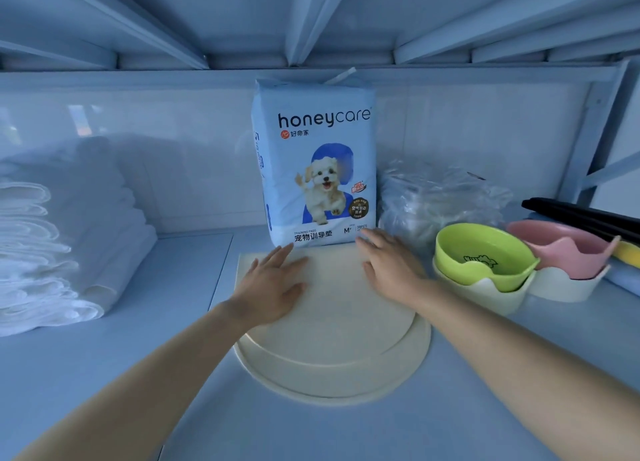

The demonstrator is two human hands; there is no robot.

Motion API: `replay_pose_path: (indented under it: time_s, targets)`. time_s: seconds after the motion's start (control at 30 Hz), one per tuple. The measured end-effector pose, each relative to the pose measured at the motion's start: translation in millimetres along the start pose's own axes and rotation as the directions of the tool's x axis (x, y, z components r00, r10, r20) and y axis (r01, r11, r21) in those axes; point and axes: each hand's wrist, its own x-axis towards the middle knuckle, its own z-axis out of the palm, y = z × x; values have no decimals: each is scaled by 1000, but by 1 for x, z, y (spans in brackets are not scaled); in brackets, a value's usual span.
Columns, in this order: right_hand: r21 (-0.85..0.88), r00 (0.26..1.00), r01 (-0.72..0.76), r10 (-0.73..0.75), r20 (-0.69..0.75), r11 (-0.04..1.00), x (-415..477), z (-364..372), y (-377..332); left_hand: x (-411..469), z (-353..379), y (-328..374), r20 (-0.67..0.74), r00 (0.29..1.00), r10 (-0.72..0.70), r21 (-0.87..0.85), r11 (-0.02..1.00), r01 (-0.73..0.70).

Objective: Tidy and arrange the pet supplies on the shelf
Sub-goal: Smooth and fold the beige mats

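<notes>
Cream mat lies flat just before the upright honeycare pad pack, long axis front-to-back, straight end at pack, rounded end nearest the person. Left hand and right hand rest flat on it, fingers straight.

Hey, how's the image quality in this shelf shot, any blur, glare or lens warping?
Head view: cool blue cast overall; the wide-angle lens splays the shelf beams; print on the training pad pack is sharp; the right hand is slightly smeared at its fingertips; soft reflections on the glossy back wall.
</notes>
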Motion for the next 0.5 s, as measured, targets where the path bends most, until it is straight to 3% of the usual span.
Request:
replay_pose_path:
  time_s: [0.17,0.33,0.5]
  targets:
    - [335,998,-11,-9,59,942,-10,2,-8,-26,-1,0,88,994,-57,47,997,53]
    - [341,985,-34,-26,170,939,-16,4,-13,-38,1,1,154,969,-191,9,981,192]
    - [334,973,-36,-44,228,942,-24,3,-13,-39,2,5,177,964,-200,-52,976,212]
